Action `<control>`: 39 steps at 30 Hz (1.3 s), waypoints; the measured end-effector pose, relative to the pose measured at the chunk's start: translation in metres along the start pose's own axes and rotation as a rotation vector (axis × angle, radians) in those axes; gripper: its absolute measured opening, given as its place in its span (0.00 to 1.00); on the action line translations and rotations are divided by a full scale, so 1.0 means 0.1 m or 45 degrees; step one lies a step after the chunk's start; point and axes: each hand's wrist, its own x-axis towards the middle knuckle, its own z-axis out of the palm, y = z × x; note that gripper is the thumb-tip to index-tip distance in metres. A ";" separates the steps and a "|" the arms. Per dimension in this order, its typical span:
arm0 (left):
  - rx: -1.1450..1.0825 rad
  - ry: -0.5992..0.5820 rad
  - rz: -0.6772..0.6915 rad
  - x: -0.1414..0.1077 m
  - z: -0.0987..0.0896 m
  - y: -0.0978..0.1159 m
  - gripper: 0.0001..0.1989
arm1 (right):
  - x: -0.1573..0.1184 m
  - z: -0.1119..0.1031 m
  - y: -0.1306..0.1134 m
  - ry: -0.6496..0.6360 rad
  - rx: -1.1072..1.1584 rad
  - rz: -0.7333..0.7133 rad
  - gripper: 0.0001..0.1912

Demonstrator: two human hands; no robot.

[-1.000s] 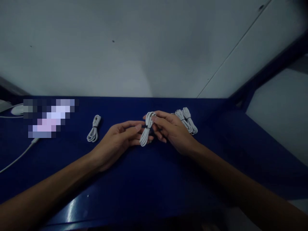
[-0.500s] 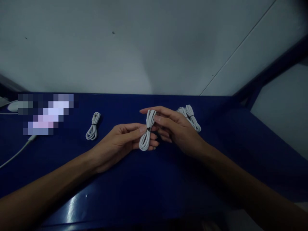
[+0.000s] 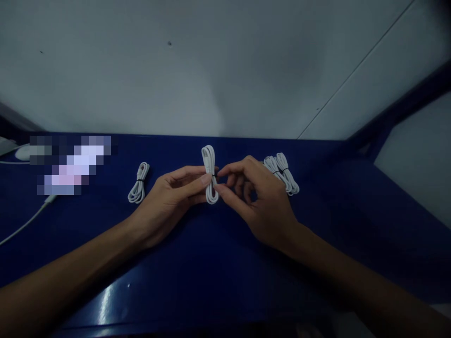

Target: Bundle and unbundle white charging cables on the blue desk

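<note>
Three white cable bundles lay tied, a fourth sat in hand.
The left hand had its fingers pinched on the held bundle, raised off the worktop with a black tie at its waist; the right hand reached that bundle's edge, its fingers curled, though I couldn't tell whether they gripped anything. On the worktop I counted one left-hand bundle and a right-hand pair. Those three looked done; only the held one, not yet laid down, seemed left.
</note>
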 end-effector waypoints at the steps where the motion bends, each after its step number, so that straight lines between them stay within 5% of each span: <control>1: 0.005 -0.009 0.009 0.00 0.00 0.00 0.10 | 0.00 0.01 0.01 0.011 -0.018 -0.020 0.07; 13: 0.061 -0.030 -0.020 0.00 -0.02 0.03 0.09 | 0.04 -0.03 0.04 -0.044 -0.110 -0.117 0.05; 22: 0.051 0.040 -0.029 -0.01 0.02 0.02 0.09 | 0.03 0.01 0.02 -0.137 -0.097 -0.021 0.06; 32: 0.301 0.150 0.211 -0.03 0.04 -0.03 0.11 | 0.00 0.06 0.00 -0.003 -0.219 -0.095 0.10; 39: 0.313 0.153 0.204 -0.02 0.03 0.00 0.11 | 0.03 0.04 -0.06 0.070 -0.118 0.000 0.11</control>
